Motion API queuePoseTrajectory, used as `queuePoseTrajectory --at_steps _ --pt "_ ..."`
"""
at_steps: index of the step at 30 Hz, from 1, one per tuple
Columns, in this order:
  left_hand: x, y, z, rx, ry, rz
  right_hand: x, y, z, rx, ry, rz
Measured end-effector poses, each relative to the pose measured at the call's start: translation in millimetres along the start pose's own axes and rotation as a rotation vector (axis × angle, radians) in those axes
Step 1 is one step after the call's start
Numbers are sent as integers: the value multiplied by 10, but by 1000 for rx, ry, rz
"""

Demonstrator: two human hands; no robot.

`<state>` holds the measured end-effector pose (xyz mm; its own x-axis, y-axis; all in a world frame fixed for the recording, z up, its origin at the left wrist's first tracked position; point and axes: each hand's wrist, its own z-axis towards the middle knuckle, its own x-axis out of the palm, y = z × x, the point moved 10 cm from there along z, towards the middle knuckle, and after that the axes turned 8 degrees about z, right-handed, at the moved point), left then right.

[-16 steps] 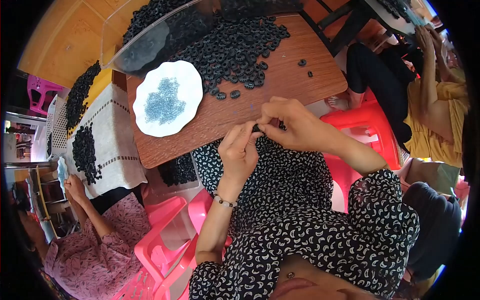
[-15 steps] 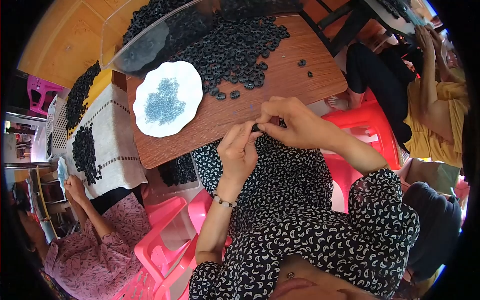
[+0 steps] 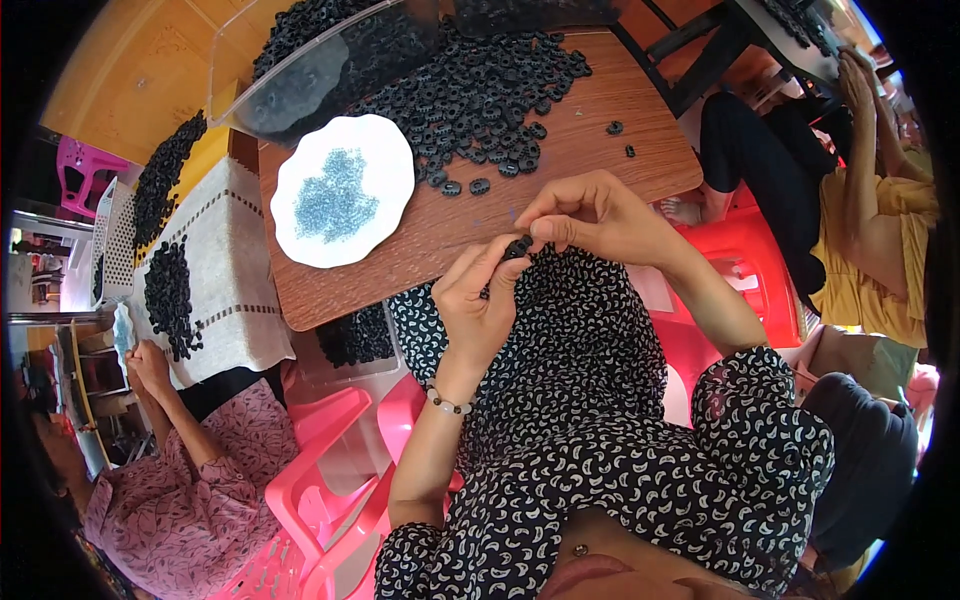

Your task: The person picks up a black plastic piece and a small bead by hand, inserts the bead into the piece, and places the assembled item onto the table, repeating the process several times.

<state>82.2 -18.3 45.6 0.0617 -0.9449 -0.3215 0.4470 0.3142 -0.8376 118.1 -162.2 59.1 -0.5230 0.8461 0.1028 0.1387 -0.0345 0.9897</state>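
Two of your hands meet just below the brown wooden table (image 3: 600, 175): your left hand (image 3: 478, 300) and right hand (image 3: 590, 215) both pinch one small black plastic ring (image 3: 517, 247).

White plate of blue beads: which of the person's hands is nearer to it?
Left. The left hand sits just right of the white plate, off the table edge; the right hand is farther right, past it.

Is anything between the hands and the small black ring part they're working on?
No. Both the left hand and the right hand pinch the black ring part directly, above the lap at the wooden table's edge.
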Motion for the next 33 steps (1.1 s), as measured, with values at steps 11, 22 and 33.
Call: queuePoseTrajectory --at_steps 11,22,33 --pt "-71 -173 30 65 -49 139 45 -394 -79 214 -7 186" --pt "-30 -322 28 168 -13 271 357 -671 -90 253 224 738" --pt "52 -298 -10 214 -8 327 332 -814 -102 187 203 870"
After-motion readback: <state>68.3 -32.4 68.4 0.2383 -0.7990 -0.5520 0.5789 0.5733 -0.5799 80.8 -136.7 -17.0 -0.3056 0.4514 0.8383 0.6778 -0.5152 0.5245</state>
